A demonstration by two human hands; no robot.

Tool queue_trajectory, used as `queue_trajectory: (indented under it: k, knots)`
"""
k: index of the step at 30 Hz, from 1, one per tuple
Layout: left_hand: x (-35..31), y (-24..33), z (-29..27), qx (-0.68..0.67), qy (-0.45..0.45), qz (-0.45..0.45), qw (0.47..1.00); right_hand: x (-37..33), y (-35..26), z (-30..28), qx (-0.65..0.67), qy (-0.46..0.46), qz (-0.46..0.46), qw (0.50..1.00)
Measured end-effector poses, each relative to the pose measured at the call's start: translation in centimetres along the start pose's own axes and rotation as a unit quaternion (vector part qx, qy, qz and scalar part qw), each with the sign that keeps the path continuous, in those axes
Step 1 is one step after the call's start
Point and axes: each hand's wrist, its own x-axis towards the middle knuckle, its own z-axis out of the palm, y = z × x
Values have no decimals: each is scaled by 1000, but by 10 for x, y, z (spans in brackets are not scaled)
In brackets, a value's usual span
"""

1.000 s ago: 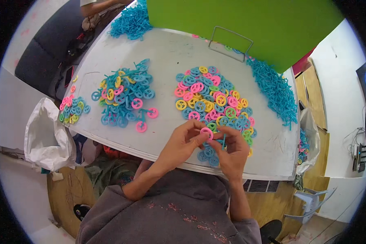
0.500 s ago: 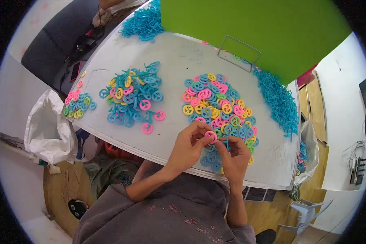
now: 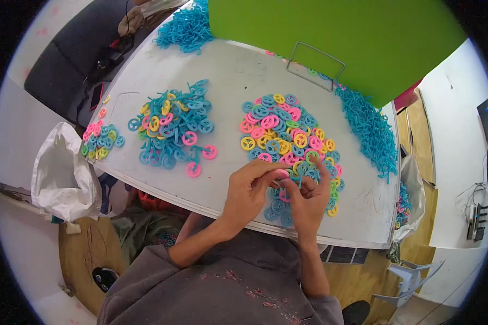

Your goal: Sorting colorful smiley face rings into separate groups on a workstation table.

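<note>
My left hand (image 3: 246,190) pinches a small pink plastic wheel (image 3: 281,173) between thumb and fingers, just above the table's near edge. Close against it, my right hand (image 3: 310,208) has its thumb at the wheel and its index finger raised. A short teal plastic stick (image 3: 300,181) shows by the right fingers, which appear to hold it; its join with the wheel is hidden. Under and beyond both hands spreads a loose pile of spoked wheels (image 3: 271,127) in blue, pink, yellow and green.
Left of the hands lies a heap of wheels with teal sticks attached (image 3: 173,127), with a smaller wheel pile (image 3: 100,140) farther left. Teal stick heaps lie at the far left (image 3: 187,27) and right (image 3: 368,132). A green board (image 3: 336,43) rises behind; a white sack (image 3: 65,173) stands left.
The pink wheel has tilted and is now seen more edge-on. My right index finger has lifted away from the stick, while the right thumb has moved closer to the wheel.
</note>
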Motion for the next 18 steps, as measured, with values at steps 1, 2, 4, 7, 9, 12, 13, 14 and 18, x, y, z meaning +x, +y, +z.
queue_trajectory:
  k: [1,2,4,7,9,12,13,14,18]
  knots:
    - [1,3,-1,-1,1,0,1000,0,2,-1,-1,-1,0,1000]
    - [2,9,-1,7,7,-19,1000,-1,7,-2,-50,6,-62,997]
    - [2,9,-1,13,15,-38,999,1,7,-4,-100,10,-123,987]
    - [0,-1,-2,-27,13,-43,999,4,1,-6,-202,-39,-211,956]
    - [0,-1,-2,-28,22,-48,998,2,0,-3,-162,-19,-152,975]
    - [-1,-3,0,-21,32,-29,999,2,4,-1,-118,-10,-96,988]
    - [-1,-1,1,-21,34,-28,999,2,2,1,-117,-11,-97,988]
    - [-1,3,3,-14,42,-29,999,1,0,3,-99,0,-89,991]
    - [-1,1,6,-83,64,-40,994,0,0,8,-79,23,-53,995]
